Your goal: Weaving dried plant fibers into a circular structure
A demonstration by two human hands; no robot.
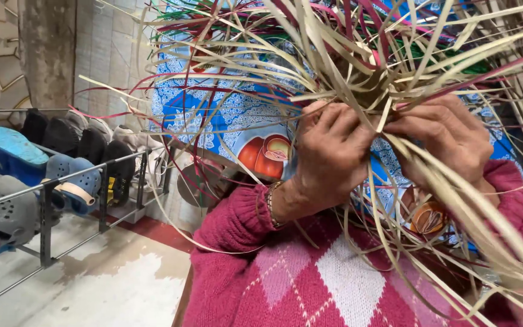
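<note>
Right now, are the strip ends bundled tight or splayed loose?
Splayed loose: the pale strips fan out in all directions from the woven knot that the left hand and right hand pinch.

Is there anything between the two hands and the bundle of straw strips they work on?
Nothing visible does. The left hand and right hand both grip the strips directly at the woven centre. Loose strip ends cross in front of the right wrist, but they belong to the same bundle.
</note>
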